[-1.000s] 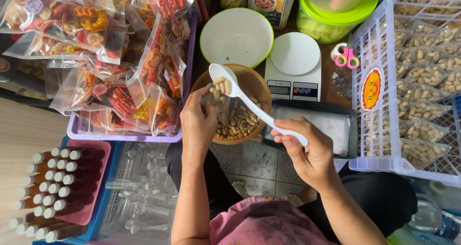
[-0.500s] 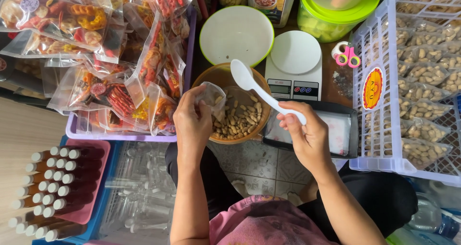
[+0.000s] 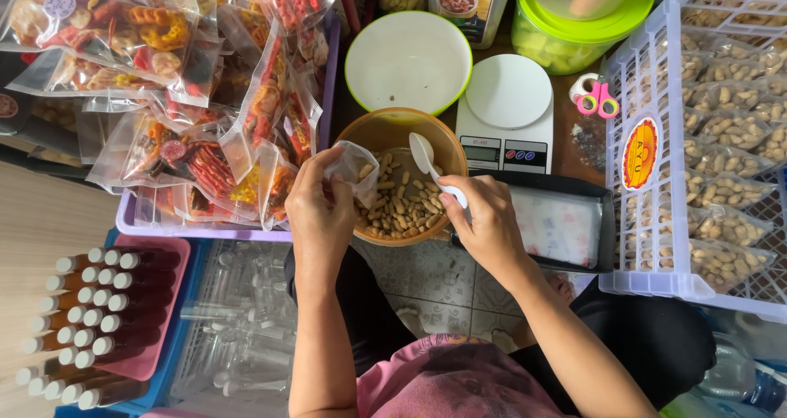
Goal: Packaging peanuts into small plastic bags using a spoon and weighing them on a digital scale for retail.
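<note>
White spoon (image 3: 428, 165) sits pinched between right hand (image 3: 490, 221) fingers (image 3: 461, 207) over peanuts (image 3: 403, 205).

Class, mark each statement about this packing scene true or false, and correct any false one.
1. The left hand holds a small clear bag at the rim of the brown bowl. True.
2. The right hand holds a metal fork. False: it holds a white spoon.
3. The brown bowl holds peanuts. True.
4. Something is being weighed on the white scale. False: its round platform is bare.
5. The white crate of packed nut bags stands on the person's left. False: it stands on the right.
</note>
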